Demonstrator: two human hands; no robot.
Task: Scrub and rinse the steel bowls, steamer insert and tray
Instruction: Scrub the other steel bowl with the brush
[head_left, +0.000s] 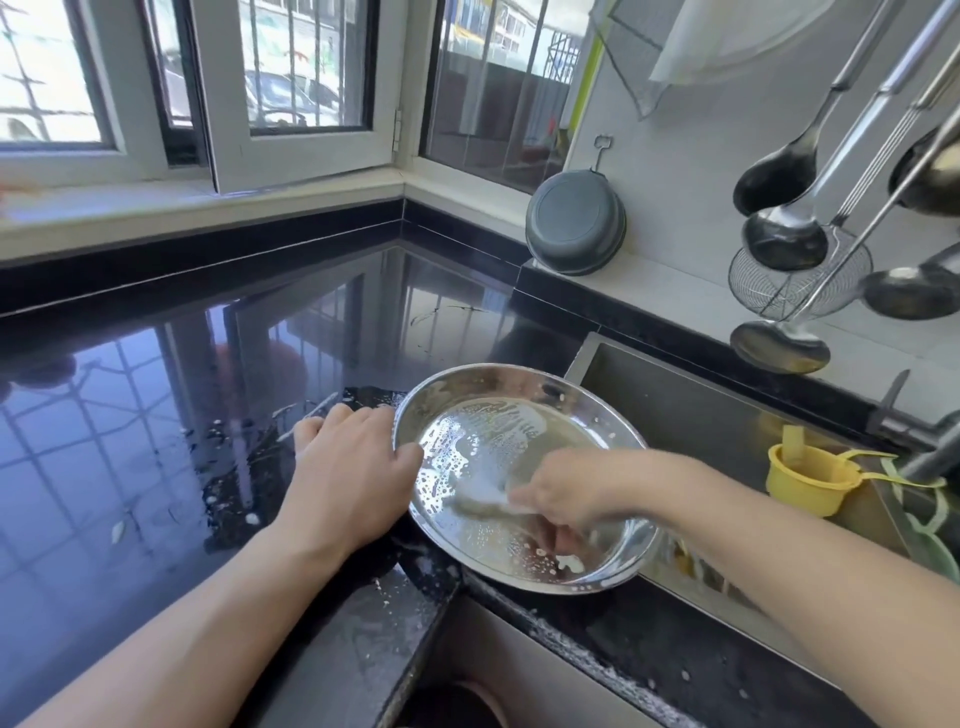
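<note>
Steel bowl (519, 467) | left hand (348, 478) grips rim | right hand (563, 493) pinches blurred scrubber (480, 503)

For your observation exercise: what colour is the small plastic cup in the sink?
Yellow small plastic cup, seen in the head view.

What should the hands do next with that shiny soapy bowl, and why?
Probably keep scrubbing round toward the far side. The right hand grips a blurred scrubber inside the round steel bowl, while the left hand holds its rim on the black counter. Suds cover the bottom, but the far wall looks mostly bare.
</note>
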